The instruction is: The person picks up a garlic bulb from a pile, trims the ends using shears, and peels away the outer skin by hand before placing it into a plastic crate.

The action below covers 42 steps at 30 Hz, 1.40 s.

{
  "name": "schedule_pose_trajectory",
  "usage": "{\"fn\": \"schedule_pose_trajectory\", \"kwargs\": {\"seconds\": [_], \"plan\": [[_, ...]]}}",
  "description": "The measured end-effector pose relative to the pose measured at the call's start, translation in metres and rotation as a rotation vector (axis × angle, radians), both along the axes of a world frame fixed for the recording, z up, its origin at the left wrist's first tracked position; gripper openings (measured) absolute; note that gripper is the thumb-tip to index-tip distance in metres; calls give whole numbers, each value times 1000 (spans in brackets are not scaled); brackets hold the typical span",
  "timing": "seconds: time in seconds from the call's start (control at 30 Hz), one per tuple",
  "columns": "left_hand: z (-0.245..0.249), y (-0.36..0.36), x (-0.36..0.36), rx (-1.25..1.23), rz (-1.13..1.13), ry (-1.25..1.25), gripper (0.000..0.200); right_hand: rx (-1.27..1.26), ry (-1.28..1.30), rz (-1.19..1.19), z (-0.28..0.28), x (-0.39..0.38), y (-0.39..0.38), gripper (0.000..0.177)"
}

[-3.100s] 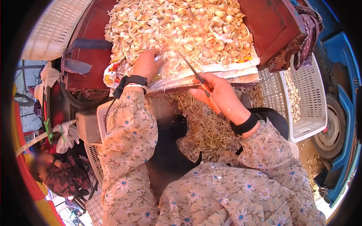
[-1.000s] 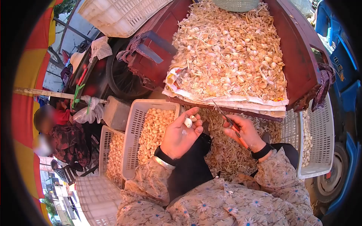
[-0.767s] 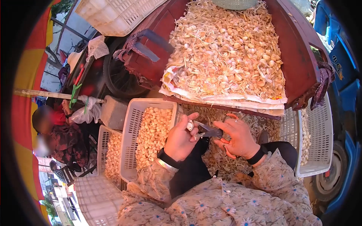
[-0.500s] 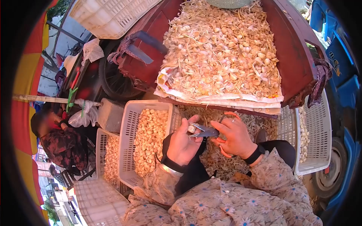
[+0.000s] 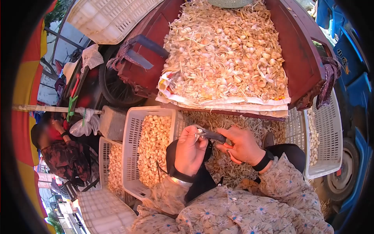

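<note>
My left hand (image 5: 189,153) pinches a small pale garlic clove (image 5: 200,131) between thumb and fingertips, mostly hidden by fingers and blades. Wrapped round the orange handles of the scissors (image 5: 214,135) is my right hand (image 5: 246,145). The grey blades point left and meet at the clove, looking closed or nearly so. Both hands are above my lap, just in front of the cart. Beyond them a heap of garlic (image 5: 230,54) with dry skins lies on a white sheet (image 5: 230,104).
The red cart (image 5: 302,46) stands ahead. Left of me is a white crate (image 5: 128,163) of garlic cloves; another white crate (image 5: 329,128) is at right. Dry skins (image 5: 230,171) cover the ground. A person (image 5: 68,158) sits at far left, beside a plastic bag (image 5: 87,124).
The scissor blades, spread apart before, have come together at the clove. My left fingers have curled in around it. The view has shifted slightly.
</note>
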State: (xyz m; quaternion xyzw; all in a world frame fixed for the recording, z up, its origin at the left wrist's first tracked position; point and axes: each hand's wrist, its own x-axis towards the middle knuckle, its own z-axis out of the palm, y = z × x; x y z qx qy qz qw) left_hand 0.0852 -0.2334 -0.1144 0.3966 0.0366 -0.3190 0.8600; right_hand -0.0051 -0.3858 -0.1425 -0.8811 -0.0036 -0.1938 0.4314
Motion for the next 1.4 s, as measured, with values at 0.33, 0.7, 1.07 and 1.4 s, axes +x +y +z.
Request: {"fn": "schedule_pose_trajectory", "kwargs": {"seconds": [0.33, 0.7, 1.07, 1.4], "plan": [[11, -6, -9, 125, 106, -236, 11, 240, 7, 31, -1, -9, 15, 39], [36, 34, -3, 322, 44, -558, 18, 1100, 136, 126, 9, -17, 36, 31], [3, 77, 107, 1219, -43, -1256, 11, 1163, -259, -435, 25, -31, -49, 38], [-50, -133, 152, 1155, -357, -1646, 20, 1159, -33, -389, 11, -6, -56, 32]]}}
